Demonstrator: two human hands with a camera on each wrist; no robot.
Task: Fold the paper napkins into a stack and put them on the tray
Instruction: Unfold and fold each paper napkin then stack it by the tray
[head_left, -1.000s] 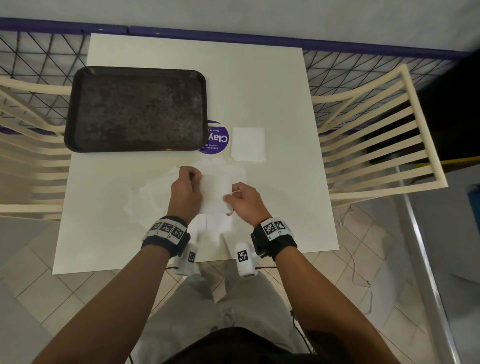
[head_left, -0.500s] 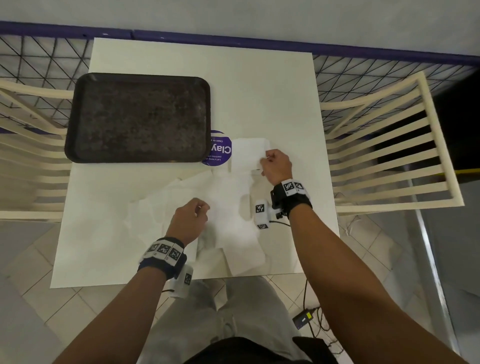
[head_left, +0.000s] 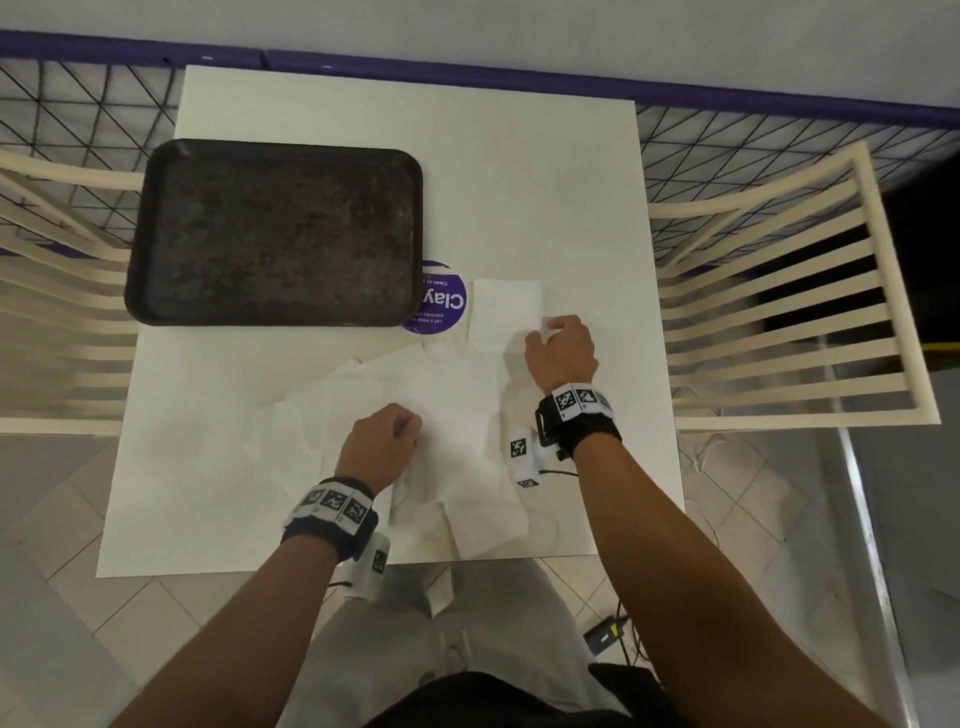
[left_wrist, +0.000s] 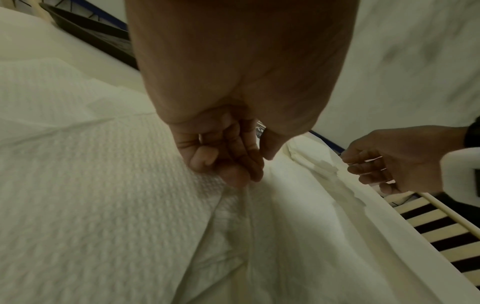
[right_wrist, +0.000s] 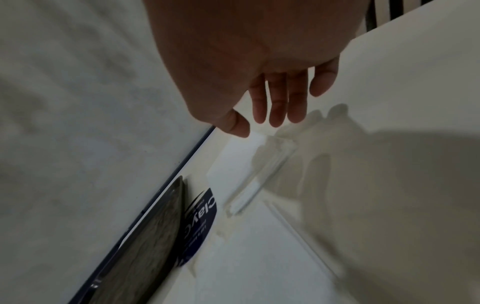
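Observation:
A small folded napkin stack (head_left: 506, 310) lies on the white table (head_left: 519, 171), right of the purple sticker. My right hand (head_left: 546, 330) hovers at the stack's near right corner. In the right wrist view its fingers (right_wrist: 276, 107) hang straight and loose above the stack (right_wrist: 233, 162), holding nothing. Several loose unfolded napkins (head_left: 457, 395) spread over the near middle of the table. My left hand (head_left: 402, 423) sits on them with its fingers (left_wrist: 228, 164) curled and their tips against the textured paper (left_wrist: 103, 174). The dark tray (head_left: 275, 234) at the far left holds nothing.
A round purple sticker (head_left: 441, 301) lies between tray and stack. Cream slatted chairs (head_left: 779, 291) flank the table on both sides. A mesh fence with a purple rail (head_left: 571, 83) runs behind. One napkin overhangs the near table edge (head_left: 488, 540).
My right hand carried the folded napkin from the middle to the stack at the far right and let it go. My left hand stayed on the loose napkins.

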